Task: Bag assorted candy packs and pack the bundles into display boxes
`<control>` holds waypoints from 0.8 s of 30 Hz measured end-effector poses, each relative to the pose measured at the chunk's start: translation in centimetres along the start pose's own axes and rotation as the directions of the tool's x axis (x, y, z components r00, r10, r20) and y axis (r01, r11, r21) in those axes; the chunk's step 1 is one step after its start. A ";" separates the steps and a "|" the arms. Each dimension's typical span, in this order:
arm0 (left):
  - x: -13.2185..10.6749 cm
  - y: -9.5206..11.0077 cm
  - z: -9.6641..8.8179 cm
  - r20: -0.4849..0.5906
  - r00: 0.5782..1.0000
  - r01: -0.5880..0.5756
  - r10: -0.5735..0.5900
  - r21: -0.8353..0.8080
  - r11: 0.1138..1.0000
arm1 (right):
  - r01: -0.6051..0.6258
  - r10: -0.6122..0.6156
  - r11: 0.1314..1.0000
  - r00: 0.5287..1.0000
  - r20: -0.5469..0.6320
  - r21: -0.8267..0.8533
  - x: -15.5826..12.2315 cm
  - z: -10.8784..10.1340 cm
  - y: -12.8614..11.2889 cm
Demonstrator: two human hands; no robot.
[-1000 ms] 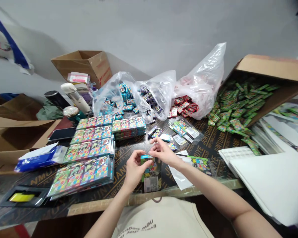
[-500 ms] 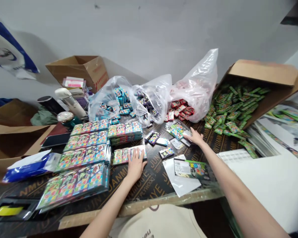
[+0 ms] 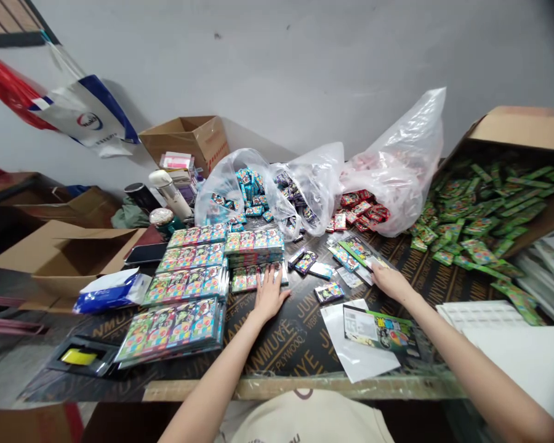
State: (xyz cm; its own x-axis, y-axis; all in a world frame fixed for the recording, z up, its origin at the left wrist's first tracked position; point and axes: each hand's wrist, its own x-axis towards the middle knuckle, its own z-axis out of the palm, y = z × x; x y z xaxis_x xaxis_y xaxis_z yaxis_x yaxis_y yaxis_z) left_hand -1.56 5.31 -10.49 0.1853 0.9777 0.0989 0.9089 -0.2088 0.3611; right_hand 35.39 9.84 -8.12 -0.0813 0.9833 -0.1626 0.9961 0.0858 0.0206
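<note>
My left hand (image 3: 268, 296) lies flat with fingers spread on a filled colourful card pack (image 3: 252, 279), which rests on the dark tabletop (image 3: 286, 344) in front of a stack of similar packs (image 3: 255, 241). My right hand (image 3: 391, 283) reaches out to the right, its fingers drawn together on the near edge of a clear sleeve (image 3: 357, 251) holding colourful packets. Small loose packets (image 3: 329, 291) lie between the two hands. A green printed card (image 3: 382, 325) on a white sheet lies below my right wrist.
Rows of filled packs (image 3: 184, 289) cover the left of the table. Three plastic bags of blue (image 3: 240, 194), purple (image 3: 300, 197) and red packets (image 3: 364, 206) stand behind. A tipped carton (image 3: 526, 132) spills green packets. Open cartons (image 3: 69, 258) stand left; white sheets (image 3: 526, 351) lie right.
The pack held in both hands a second ago now lies on the table under my left hand. My right hand has reached out to the clear sleeve. The view has swung left.
</note>
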 end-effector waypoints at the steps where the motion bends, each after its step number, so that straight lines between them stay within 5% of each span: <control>1: -0.2 0.2 -0.3 0.008 1.000 0.006 -0.006 -0.027 1.000 | 0.011 -0.011 1.000 1.000 -0.007 -0.002 -0.4 -0.2 0.1; 5: -1.2 1.6 -2.2 -0.038 0.999 -0.015 0.007 -0.238 0.971 | -0.025 0.023 0.999 0.996 -0.085 -0.020 -1.5 -1.8 0.9; 8: -1.8 3.2 -3.9 -0.078 0.997 -0.019 -0.028 -0.540 0.841 | -0.123 0.117 0.992 0.966 -0.229 -0.012 -2.7 -3.9 0.0; 11: -1.6 5.2 -5.3 -0.057 0.987 0.030 -0.152 -0.856 0.516 | 0.003 0.147 0.962 0.838 -0.525 0.274 -5.2 -6.0 -4.5; 13: -1.2 6.4 -5.9 0.051 0.963 0.111 -0.265 -0.971 0.213 | 0.222 0.193 0.817 0.764 -0.616 0.532 -7.3 -6.7 -9.0; 16: -1.2 7.5 -6.8 0.215 0.930 0.182 -0.298 -0.974 -0.133 | 0.294 0.280 0.416 0.859 -0.428 0.860 -9.7 -6.3 -15.7; 18: -1.7 7.5 -7.6 0.242 0.946 0.182 -0.216 -0.947 -0.266 | 0.202 0.257 0.132 0.939 -0.230 0.971 -10.4 -5.3 -18.7; 20: -2.6 7.2 -8.2 0.240 0.961 0.179 -0.138 -0.919 -0.351 | 0.096 0.214 -0.049 0.973 -0.083 0.994 -10.6 -4.1 -20.2; 22: -3.5 6.7 -8.6 0.234 0.961 0.166 -0.147 -0.915 -0.368 | 0.081 0.236 -0.038 0.969 -0.070 0.996 -10.9 -3.1 -20.5; 24: -4.2 6.5 -8.5 0.211 0.950 0.133 -0.231 -0.941 -0.313 | 0.193 0.284 0.161 0.930 -0.233 0.968 -11.5 -2.6 -20.5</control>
State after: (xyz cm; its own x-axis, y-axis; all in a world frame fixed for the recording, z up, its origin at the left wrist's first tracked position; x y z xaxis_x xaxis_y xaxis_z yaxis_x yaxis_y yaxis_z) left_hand 0.38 -0.36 -0.68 0.0451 0.9817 -0.1850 -0.6110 0.1736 0.7724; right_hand 15.80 -2.76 -4.08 0.1996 0.9763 0.0840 0.1781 0.0482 -0.9828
